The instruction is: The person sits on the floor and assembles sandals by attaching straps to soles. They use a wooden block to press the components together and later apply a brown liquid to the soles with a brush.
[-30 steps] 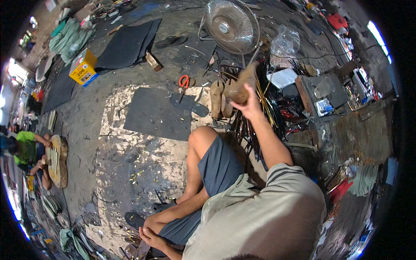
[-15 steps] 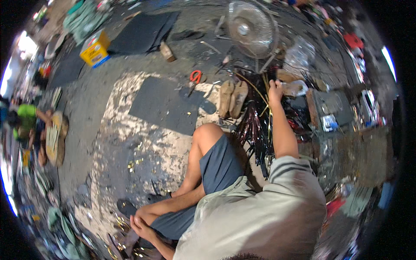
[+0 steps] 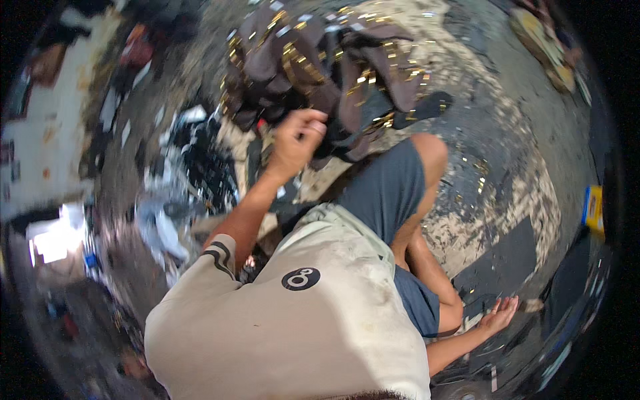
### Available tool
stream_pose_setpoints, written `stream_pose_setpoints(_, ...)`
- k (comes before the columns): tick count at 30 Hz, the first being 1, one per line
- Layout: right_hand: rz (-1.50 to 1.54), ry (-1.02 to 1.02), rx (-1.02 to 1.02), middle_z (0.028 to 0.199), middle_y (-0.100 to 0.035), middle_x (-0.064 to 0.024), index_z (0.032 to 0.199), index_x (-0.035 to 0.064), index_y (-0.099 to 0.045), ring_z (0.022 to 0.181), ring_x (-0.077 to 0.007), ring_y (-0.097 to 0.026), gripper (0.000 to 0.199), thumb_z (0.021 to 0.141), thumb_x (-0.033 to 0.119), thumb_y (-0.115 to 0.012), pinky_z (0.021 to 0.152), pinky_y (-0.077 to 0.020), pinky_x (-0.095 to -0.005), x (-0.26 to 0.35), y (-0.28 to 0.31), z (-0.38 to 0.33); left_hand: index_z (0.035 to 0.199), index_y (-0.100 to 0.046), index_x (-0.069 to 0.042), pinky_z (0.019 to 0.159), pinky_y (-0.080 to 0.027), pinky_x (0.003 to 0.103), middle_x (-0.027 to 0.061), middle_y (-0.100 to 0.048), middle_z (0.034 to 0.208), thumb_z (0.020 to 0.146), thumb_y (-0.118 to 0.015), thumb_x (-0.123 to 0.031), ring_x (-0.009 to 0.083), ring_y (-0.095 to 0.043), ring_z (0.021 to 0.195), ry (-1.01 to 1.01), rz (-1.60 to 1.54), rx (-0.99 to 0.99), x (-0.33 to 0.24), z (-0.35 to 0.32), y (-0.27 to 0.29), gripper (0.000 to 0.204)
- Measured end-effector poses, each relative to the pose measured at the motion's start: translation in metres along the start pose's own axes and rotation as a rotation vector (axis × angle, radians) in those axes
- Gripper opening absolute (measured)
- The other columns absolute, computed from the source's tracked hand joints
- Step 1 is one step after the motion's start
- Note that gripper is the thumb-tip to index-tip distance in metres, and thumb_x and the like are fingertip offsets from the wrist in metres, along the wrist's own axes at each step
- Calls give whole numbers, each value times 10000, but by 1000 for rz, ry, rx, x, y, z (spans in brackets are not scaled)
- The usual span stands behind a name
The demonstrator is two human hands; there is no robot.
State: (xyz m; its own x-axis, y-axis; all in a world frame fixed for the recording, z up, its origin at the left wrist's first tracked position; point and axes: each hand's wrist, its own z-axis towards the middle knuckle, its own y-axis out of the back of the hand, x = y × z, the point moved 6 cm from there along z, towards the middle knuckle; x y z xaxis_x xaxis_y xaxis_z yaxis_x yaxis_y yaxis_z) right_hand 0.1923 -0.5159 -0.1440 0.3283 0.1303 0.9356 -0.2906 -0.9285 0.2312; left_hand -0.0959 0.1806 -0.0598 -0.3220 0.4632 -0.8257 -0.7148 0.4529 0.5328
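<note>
A heap of dark brown sandals (image 3: 350, 110) with shiny gold straps lies on the floor in front of me. At its near edge is my left hand (image 3: 293, 143), its fingers curled in. Whether anything sits inside those fingers is hidden by the curl and some blur. My right hand (image 3: 499, 317) is out to the right, beyond my bent leg, palm turned up and fingers apart with nothing in it. A dark sole-shaped piece (image 3: 430, 108) lies at the right side of the heap.
A dark sheet (image 3: 503, 260) lies on the worn, patchy floor at the right. Farther right stands a yellow and blue box (image 3: 593, 208). Black and pale plastic (image 3: 200, 150) is heaped left of my left arm. Pale footwear (image 3: 540, 50) is at the upper right.
My view has swung left, bringing the sandal heap to the front. My right hand has left the dark shiny strips and is empty. My left hand has moved off my leg to the heap.
</note>
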Motion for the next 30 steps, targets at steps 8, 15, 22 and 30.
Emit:
stream_pose_setpoints(8,-151,87,372,1537,-379,-151,1475,45,-424,1395,-304,-399,582,1006,361,-562,1116,-389,-457,42,-157,23,1232,-570,-15,870,-491,382,130,-643,1066,926,-655,-425,236,-611,960,836,342,40,275,-182,170,519)
stream_pose_setpoints(15,-192,103,500,1504,-419,-166,1426,55,-485,1363,-311,-440,528,1011,374,-550,1094,-426,-449,44,-206,2,1250,-611,68,937,-482,396,241,-647,1177,660,-728,-758,319,-649,1066,1114,464,164,224,-166,128,1022)
stream_pose_setpoints(22,-205,89,490,1499,-442,-145,1457,48,-456,1359,-283,-453,548,1021,369,-540,1089,-406,-416,50,-217,-18,1161,-664,6,814,-514,338,79,-684,1046,789,-783,-519,172,-652,884,1129,-165,147,173,-146,145,655)
stream_pose_setpoints(30,-120,228,672,1407,-543,-106,1410,43,-505,1273,-245,-525,509,1035,387,-489,1038,-424,-378,88,-280,-92,1068,-674,12,781,-528,316,45,-685,983,707,-848,-494,153,-646,879,889,-377,356,123,-111,186,645)
